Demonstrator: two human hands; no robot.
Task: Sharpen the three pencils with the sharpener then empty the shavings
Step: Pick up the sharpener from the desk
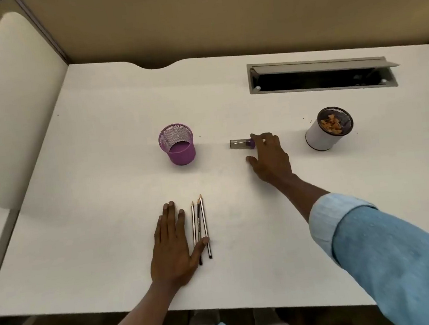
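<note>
On the white counter, the left hand lies flat, palm down, near the front edge; its grip is apart, fingers stretched out straight and closed on nothing. The thumb reaches sideways and rests across the lower part of the three thin striped pencils, which lie side by side just right of the hand, tips pointing away from the person. Farther back, well apart from the pencils, stands an upright purple mesh cup. To its right lies the small sharpener with a clear smoky barrel and purple cap, on its side on the counter. The right hand, coming from a light blue rolled sleeve, touches the purple end with its fingertips; whether the grip is clamped on it I cannot tell. Farthest right stands a white round canister with a dark rim, orange shavings inside.
</note>
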